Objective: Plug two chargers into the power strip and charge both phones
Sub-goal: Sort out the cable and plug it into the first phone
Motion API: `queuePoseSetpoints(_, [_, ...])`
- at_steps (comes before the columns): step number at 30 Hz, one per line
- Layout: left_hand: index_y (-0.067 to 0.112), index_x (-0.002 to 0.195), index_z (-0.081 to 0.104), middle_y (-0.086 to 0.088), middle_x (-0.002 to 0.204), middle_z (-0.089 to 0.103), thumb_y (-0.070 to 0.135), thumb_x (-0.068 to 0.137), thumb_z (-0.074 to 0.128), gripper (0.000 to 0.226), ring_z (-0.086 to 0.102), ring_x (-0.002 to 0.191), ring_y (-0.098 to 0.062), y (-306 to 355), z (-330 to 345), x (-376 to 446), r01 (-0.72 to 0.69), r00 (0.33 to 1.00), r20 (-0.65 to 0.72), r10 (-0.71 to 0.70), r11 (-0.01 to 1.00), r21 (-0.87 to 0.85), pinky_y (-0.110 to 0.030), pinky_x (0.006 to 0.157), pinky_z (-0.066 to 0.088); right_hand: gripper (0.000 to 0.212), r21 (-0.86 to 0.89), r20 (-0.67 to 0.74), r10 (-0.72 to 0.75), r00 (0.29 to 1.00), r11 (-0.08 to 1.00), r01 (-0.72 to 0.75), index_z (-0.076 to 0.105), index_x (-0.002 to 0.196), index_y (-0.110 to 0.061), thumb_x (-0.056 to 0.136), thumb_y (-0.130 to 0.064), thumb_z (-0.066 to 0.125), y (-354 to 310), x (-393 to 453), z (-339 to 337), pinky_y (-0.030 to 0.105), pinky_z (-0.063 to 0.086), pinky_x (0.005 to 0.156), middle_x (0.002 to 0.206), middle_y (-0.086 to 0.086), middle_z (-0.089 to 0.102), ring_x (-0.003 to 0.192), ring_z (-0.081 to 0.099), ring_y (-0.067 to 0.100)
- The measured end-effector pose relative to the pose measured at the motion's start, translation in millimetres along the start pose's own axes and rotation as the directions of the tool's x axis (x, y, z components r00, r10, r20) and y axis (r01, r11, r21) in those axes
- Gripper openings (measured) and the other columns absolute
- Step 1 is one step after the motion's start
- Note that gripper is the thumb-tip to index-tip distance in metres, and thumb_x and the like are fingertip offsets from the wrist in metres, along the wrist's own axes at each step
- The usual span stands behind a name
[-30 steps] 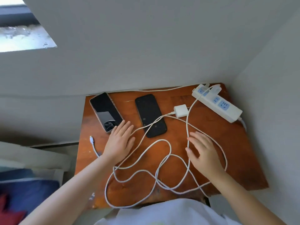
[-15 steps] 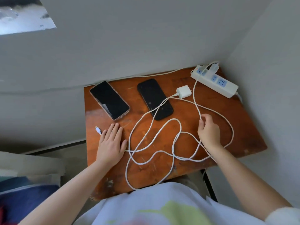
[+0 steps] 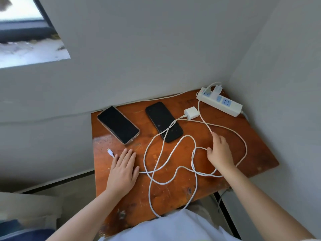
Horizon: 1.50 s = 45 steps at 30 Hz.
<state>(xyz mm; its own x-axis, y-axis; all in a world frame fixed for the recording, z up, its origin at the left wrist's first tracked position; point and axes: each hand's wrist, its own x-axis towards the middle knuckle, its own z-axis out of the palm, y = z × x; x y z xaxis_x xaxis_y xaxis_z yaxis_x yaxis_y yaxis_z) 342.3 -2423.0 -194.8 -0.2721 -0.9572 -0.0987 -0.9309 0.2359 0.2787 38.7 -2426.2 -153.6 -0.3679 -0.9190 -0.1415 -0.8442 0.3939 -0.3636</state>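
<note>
Power strip (image 3: 219,101): lies at the far right corner of the worktop (image 3: 257,150), close to both walls; one white charger (image 3: 217,89) already stands plugged in at its far end, and the blue sockets beside it look free.
Second charger (image 3: 191,112): unplugged, lying flat between the black phone (image 3: 164,121) and the strip, its cable running off over that phone.
Cased phone (image 3: 118,124): far left on the worktop, nothing connected; a loose cable plug (image 3: 110,151) lies just beside the left hand.
Left hand (image 3: 123,169): flat and released, palm down on the wood, holding nothing.
Right hand (image 3: 220,150): fingers closed on the white cable (image 3: 199,108) that rises to the plugged charger.
Just changed: a second ago the right hand hovered open over the loops; now it grips the cable, and the left hand has slid clear of the cased phone.
Meaning: probably sorting the tangle to find free ends; neither phone is charging yet, so most of the task remains.
Edges: the cable loops (image 3: 173,171) spill over the near edge toward the person; a hard pull could drag the loose charger or a phone.
Open room: bare wood right of the right hand and along the near left.
</note>
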Motion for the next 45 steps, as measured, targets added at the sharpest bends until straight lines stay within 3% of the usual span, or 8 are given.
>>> queuePoseSetpoints(3, [0.023,0.142,0.014,0.004,0.153,0.010,0.067,0.076,-0.012,0.084,-0.003,0.141,-0.014,-0.1,-1.4,0.4,-0.048,0.998,0.049,0.046,0.998,0.033,-0.031,0.108,-0.016,0.053,-0.109,-0.053,-0.046,0.998,0.993,0.040,0.034,0.136,-0.007,0.088,-0.008,0.057,-0.2,-10.4,9.2,0.037,0.042,0.101,0.144,0.018,0.034,0.128,0.039,0.032])
queuePoseSetpoints(7, [0.022,0.141,0.019,0.001,0.153,0.017,0.046,0.093,0.025,0.054,0.002,0.142,-0.015,1.6,-1.5,0.2,0.002,1.000,0.011,-0.002,1.000,-0.031,-0.031,0.108,-0.016,0.043,-0.218,0.003,-0.036,0.999,0.975,0.036,0.042,0.132,-0.005,0.091,-0.009,0.051,7.7,-18.2,18.4,0.043,0.041,0.101,0.142,0.018,0.040,0.128,0.040,0.033])
queuePoseSetpoints(24, [0.018,0.131,0.042,0.001,0.148,0.030,0.017,0.094,0.039,0.038,0.014,0.141,-0.014,-18.5,-12.5,-1.2,0.015,1.000,0.004,-0.015,0.958,-0.285,-0.027,0.111,-0.003,0.049,-0.287,0.046,-0.012,0.999,0.958,0.025,0.027,0.141,-0.013,0.097,-0.032,0.034,15.0,-22.2,31.8,0.051,0.013,0.113,0.153,0.008,0.023,0.142,0.016,0.024])
queuePoseSetpoints(31, [0.004,0.098,0.069,-0.017,0.110,0.067,0.006,0.070,0.075,0.029,0.058,0.109,-0.039,-55.2,-38.9,-5.0,-0.193,0.981,-0.005,0.193,0.981,-0.030,-0.057,0.089,0.044,0.040,-0.177,-0.003,-0.017,1.000,0.984,0.016,0.045,0.131,-0.008,0.093,-0.020,0.047,0.9,-22.7,27.5,0.056,0.014,0.111,0.149,0.018,0.029,0.140,0.019,0.034])
queuePoseSetpoints(35, [0.006,0.090,0.071,-0.017,0.107,0.068,0.011,0.081,0.064,0.012,0.059,0.108,-0.038,-52.8,-45.0,-1.9,-0.140,0.990,-0.032,0.139,0.989,-0.049,-0.054,0.089,0.046,0.024,-0.022,-0.244,-0.256,0.935,0.966,0.259,0.064,0.105,0.006,0.082,0.000,0.060,-31.8,-29.5,19.4,0.067,0.035,0.096,0.123,0.030,0.056,0.120,0.045,0.049])
queuePoseSetpoints(37, [0.010,0.081,0.072,-0.012,0.097,0.072,0.031,0.096,0.032,0.047,0.065,0.099,-0.031,-48.5,-45.0,-2.3,-0.193,0.981,-0.034,0.192,0.981,-0.037,-0.047,0.081,0.052,0.021,-0.043,-0.280,-0.450,0.848,0.888,0.457,0.069,0.092,0.003,0.078,-0.007,0.057,-52.0,-36.7,15.8,0.065,0.041,0.090,0.104,0.024,0.068,0.106,0.059,0.043])
queuePoseSetpoints(41, [0.021,0.073,0.071,0.001,0.083,0.073,0.032,0.094,0.038,0.041,0.070,0.081,-0.019,-31.2,-43.8,-2.5,-0.267,0.961,-0.075,0.268,0.964,0.022,-0.033,0.069,0.056,0.018,-0.192,0.023,-0.720,0.694,0.678,0.710,0.073,0.085,-0.014,0.068,-0.018,0.078,-77.9,-52.0,17.9,0.055,0.026,0.099,0.089,0.002,0.076,0.093,0.069,0.020])
queuePoseSetpoints(45, [0.021,0.104,0.065,-0.002,0.115,0.064,0.024,0.086,0.058,0.020,0.054,0.115,-0.022,-11.2,-33.5,4.1,-0.184,0.982,0.031,0.187,0.981,-0.067,-0.037,0.102,0.037,0.029,-0.293,0.488,-0.543,0.684,0.636,0.714,0.064,0.106,-0.016,0.094,-0.034,0.045,-79.3,-47.1,17.7,0.044,0.005,0.116,0.102,0.002,0.068,0.097,0.060,0.017])
